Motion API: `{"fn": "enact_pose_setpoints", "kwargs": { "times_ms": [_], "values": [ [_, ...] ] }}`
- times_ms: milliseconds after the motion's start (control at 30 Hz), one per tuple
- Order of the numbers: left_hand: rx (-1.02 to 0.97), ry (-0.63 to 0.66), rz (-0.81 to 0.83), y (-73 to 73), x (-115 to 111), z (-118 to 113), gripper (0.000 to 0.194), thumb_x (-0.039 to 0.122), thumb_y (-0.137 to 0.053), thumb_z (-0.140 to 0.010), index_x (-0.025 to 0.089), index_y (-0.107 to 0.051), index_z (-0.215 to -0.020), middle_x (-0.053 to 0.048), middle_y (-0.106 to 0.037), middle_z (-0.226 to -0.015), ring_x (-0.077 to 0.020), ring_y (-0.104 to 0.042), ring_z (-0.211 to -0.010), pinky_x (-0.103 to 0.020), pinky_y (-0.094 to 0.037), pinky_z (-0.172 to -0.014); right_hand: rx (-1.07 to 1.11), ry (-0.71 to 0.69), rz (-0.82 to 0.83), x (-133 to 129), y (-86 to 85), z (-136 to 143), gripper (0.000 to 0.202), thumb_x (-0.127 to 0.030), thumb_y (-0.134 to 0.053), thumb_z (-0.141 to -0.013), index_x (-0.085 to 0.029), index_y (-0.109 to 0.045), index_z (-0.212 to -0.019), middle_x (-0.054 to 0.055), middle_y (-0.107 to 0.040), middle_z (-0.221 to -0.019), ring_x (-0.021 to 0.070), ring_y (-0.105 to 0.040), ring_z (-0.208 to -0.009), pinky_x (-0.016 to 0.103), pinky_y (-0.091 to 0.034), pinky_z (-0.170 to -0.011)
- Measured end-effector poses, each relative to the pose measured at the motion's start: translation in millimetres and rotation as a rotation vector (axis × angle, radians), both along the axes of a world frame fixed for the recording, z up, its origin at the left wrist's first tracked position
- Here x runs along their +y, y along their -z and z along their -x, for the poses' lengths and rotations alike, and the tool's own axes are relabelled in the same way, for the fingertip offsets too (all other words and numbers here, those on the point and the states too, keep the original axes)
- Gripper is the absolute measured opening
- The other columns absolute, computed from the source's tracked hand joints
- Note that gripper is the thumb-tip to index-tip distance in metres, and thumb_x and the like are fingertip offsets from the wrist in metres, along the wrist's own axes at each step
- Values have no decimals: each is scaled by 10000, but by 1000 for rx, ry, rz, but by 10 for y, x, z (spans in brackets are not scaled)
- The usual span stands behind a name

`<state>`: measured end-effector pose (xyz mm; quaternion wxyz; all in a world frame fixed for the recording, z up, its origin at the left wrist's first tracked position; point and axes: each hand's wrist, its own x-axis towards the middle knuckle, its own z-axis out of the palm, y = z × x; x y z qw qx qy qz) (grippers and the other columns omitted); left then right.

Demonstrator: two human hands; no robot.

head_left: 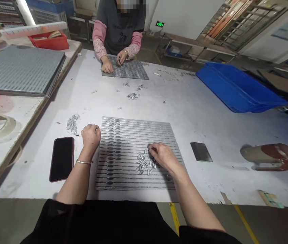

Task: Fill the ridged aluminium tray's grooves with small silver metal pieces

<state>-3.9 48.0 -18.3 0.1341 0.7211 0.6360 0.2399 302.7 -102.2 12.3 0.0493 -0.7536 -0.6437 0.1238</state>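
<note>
In front of me lies a grey grooved panel (134, 132) with raised strips running across it. Two columns of small dark oval pieces (110, 159) sit along its left side. A loose pile of leaf-shaped silvery metal pieces (145, 164) rests on the panel, right of its middle. Over the upper right of that pile, my right hand (163, 155) is closed in a pinch, with a small grey piece partly showing at the fingertips. My left hand (91, 137) is curled closed beside the panel's left edge; whatever it may hold is hidden.
A black phone (62, 159) and a small heap of metal pieces (73, 124) lie to the left. Rightward are a dark block (201, 151), a lidded jug (268, 156) and a blue bin (235, 88). Across the table, a co-worker's hands (113, 62) work over another panel (131, 69).
</note>
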Motion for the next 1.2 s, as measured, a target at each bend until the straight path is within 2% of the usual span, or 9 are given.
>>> {"fn": "enact_pose_setpoints", "kwargs": {
  "times_ms": [133,233,333,500,667,867,1033,1100,1200],
  "values": [
    [-1,2,18,-10,-15,-6,230,247,-499,-906,201,-722,-929,-130,-717,-1043,-317,-614,-1036,-442,-425,-884,-27,93,-63,-107,-19,117,168,-256,-571,-926,-186,-713,-982,88,-693,-872,225,-659,-784,306,-469,-755],
    [-7,10,23,-20,-20,-2,235,237,-492,-908,199,-722,-935,-133,-719,-1053,-321,-612,-1038,-445,-422,-882,41,96,-171,-211,-55,284,178,-276,-532,-951,-182,-677,-994,100,-696,-891,241,-662,-813,324,-478,-767],
    [-5,15,16,-27,-21,1,229,233,-497,-903,202,-721,-936,-131,-718,-1051,-317,-612,-1031,-442,-421,-881,144,1,-194,-290,-105,505,169,-274,-501,-975,-190,-646,-992,92,-694,-915,232,-660,-832,315,-479,-772],
    [1,9,-3,-21,-14,0,230,237,-495,-903,203,-720,-927,-133,-707,-1038,-322,-605,-1037,-448,-423,-886,94,-175,-20,-251,-126,838,139,-206,-496,-982,-210,-633,-1007,86,-671,-980,206,-633,-769,286,-424,-658],
    [6,11,-3,-10,-16,3,222,241,-498,-905,207,-717,-923,-127,-710,-1042,-314,-606,-1037,-436,-417,-880,131,-186,30,-195,-64,866,100,-159,-534,-952,-209,-613,-990,76,-660,-962,207,-627,-783,285,-428,-665],
    [18,15,1,-7,-16,-1,231,244,-489,-912,206,-716,-928,-126,-708,-1030,-313,-610,-1026,-435,-419,-879,330,-133,-146,-299,-74,838,132,-230,-438,-1005,-209,-568,-1004,62,-642,-923,203,-623,-800,313,-487,-727],
    [23,4,17,-16,-24,-2,233,255,-495,-914,200,-720,-936,-134,-706,-1055,-322,-605,-1048,-442,-419,-876,531,-268,-172,-316,-9,1026,233,-239,-430,-1016,-206,-640,-1110,88,-691,-1051,211,-664,-945,340,-519,-858],
    [21,10,17,-20,-30,0,235,247,-493,-914,197,-721,-940,-132,-709,-1055,-319,-606,-1050,-439,-418,-884,569,-253,-178,-313,66,1139,206,-240,-466,-1002,-204,-663,-1046,79,-711,-984,210,-675,-894,333,-521,-827],
    [18,17,8,-22,-35,4,237,241,-490,-915,199,-722,-940,-127,-710,-1051,-313,-607,-1046,-434,-417,-892,616,-124,-159,-298,188,1288,153,-240,-512,-979,-212,-652,-923,30,-698,-768,197,-667,-744,306,-506,-734]
  ]
}}
